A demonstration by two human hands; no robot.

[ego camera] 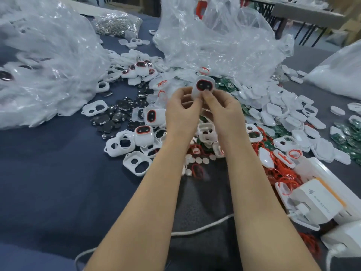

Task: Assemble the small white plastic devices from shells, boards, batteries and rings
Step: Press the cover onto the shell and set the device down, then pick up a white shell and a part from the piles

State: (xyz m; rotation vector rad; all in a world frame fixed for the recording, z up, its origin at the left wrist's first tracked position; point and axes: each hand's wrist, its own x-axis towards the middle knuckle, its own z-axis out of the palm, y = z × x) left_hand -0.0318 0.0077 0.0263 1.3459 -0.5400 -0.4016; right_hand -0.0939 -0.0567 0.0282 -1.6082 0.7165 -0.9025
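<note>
Big clear bag (45, 61) at L is holding white shells, some w/ dark discs inside. Small bag (117, 23) at back is bulging w/ silvery metal bits. Centre bag (220, 42) is lying open & crumpled; contents can't tell. L hand (181, 112) & R hand (222, 112) are pinching the lower edge of a white device (204, 86), red ring round its dark face, fingertips closed tight on it, above the pile. Loose shells (136, 163), batteries (119, 114), green boards (347, 137) & red rings (281, 173) are lying scattered on the blue table (48, 182).
</note>
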